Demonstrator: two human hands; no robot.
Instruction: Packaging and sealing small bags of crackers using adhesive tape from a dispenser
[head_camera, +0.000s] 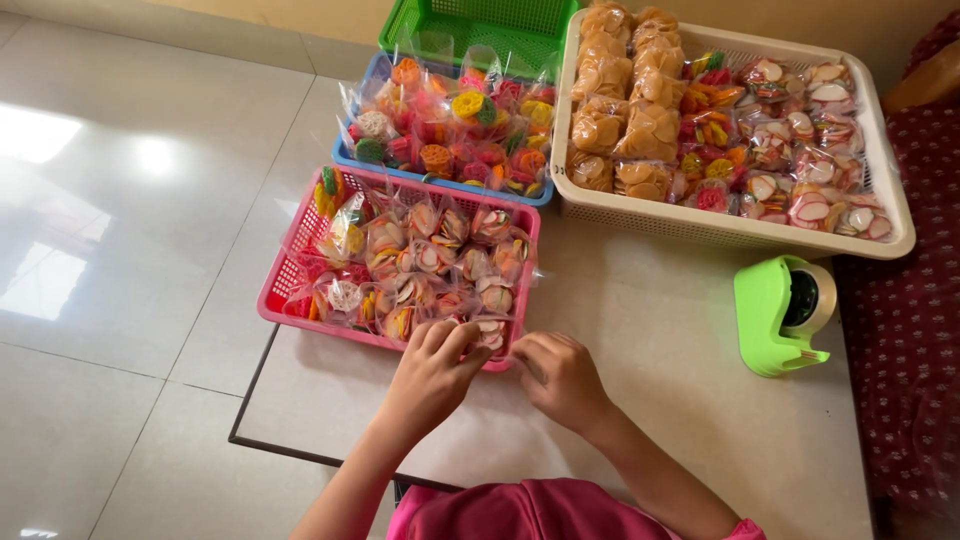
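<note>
Beside both hands, pink basket holds bagged crackers.

Four baskets stand on the table: one pink basket, one blue basket, one green basket and one large cream basket. One green tape dispenser sits beside them. Two hands show, a left hand and a right hand. The small clear snack packets filling three of the baskets are too many and too overlapped to count exactly
</note>
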